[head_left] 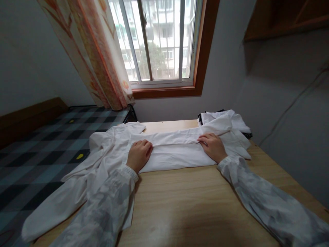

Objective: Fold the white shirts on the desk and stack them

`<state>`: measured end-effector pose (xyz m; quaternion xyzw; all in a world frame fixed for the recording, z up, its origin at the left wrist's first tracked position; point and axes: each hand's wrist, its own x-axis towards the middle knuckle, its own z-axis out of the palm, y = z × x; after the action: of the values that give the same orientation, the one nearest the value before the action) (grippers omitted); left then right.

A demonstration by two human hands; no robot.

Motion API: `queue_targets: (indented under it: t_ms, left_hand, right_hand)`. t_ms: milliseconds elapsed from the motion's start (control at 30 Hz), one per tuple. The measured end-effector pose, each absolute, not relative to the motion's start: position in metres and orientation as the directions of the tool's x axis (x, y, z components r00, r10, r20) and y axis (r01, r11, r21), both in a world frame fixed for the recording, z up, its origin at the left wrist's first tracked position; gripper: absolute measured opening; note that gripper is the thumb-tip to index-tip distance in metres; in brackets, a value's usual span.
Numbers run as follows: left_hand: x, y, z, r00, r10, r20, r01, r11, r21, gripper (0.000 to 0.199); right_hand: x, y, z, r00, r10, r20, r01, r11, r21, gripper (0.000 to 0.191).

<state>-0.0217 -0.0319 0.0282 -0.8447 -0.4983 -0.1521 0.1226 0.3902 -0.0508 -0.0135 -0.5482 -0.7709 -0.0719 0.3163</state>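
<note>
A white long-sleeved shirt (177,157) lies across the wooden table, its middle folded into a flat strip with a crease running from side to side. My left hand (140,154) rests on the strip's left end, fingers curled together over the folded edge. At the other end, my right hand (212,145) pinches the same edge between thumb and fingers. The cloth bunches up to the left of my left hand, and one sleeve (55,212) trails toward the front left. More loose white cloth spreads beyond my right hand. My fingertips are partly hidden.
The wooden table (190,202) stretches toward me. Folded white and black clothes (218,116) are piled at its back right corner. A bed with a checked cover (46,151) adjoins on the left. Behind are a window (164,41) and a patterned curtain (95,51).
</note>
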Motion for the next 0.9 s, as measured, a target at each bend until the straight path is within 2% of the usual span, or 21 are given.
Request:
queue_targets:
  t_ms: [200, 367, 433, 533, 600, 667, 800, 900]
  left_hand:
    - [-0.023, -0.035, 0.027, 0.345, 0.866, 0.363, 0.937, -0.341, -0.076, 0.028]
    - [-0.025, -0.036, 0.031, 0.219, 0.883, 0.416, 0.975, -0.219, -0.051, 0.041]
    - [-0.024, -0.036, 0.032, 0.272, 0.839, 0.472, 0.956, -0.291, -0.033, 0.04]
    - [-0.019, -0.038, 0.03, 0.46, 0.721, 0.517, 0.843, -0.539, 0.001, 0.036]
    - [-0.014, -0.038, 0.025, 0.575, 0.665, 0.477, 0.746, -0.665, 0.027, 0.047]
    - [-0.01, -0.037, 0.017, 0.639, 0.665, 0.387, 0.701, -0.71, 0.063, 0.063]
    - [-0.01, -0.032, 0.004, 0.635, 0.747, 0.2, 0.74, -0.662, 0.123, 0.075]
    - [-0.013, -0.031, 0.002, 0.606, 0.78, 0.155, 0.773, -0.623, 0.116, 0.078]
  right_hand:
    - [0.39, -0.052, -0.011, -0.216, 0.824, 0.523, 0.928, 0.339, -0.151, 0.026]
    - [0.388, -0.056, -0.01, -0.23, 0.832, 0.504, 0.93, 0.34, -0.137, 0.026]
    - [0.384, -0.058, -0.005, -0.227, 0.816, 0.531, 0.924, 0.353, -0.147, 0.026]
    - [0.366, -0.06, 0.007, -0.263, 0.769, 0.583, 0.882, 0.436, -0.177, 0.031]
    - [0.345, -0.059, 0.013, -0.331, 0.752, 0.57, 0.83, 0.52, -0.204, 0.042]
    - [0.321, -0.056, 0.016, -0.409, 0.753, 0.515, 0.776, 0.584, -0.237, 0.055]
    - [0.286, -0.046, 0.005, -0.507, 0.781, 0.366, 0.747, 0.61, -0.266, 0.069]
    - [0.284, -0.039, -0.01, -0.506, 0.82, 0.269, 0.777, 0.568, -0.269, 0.076]
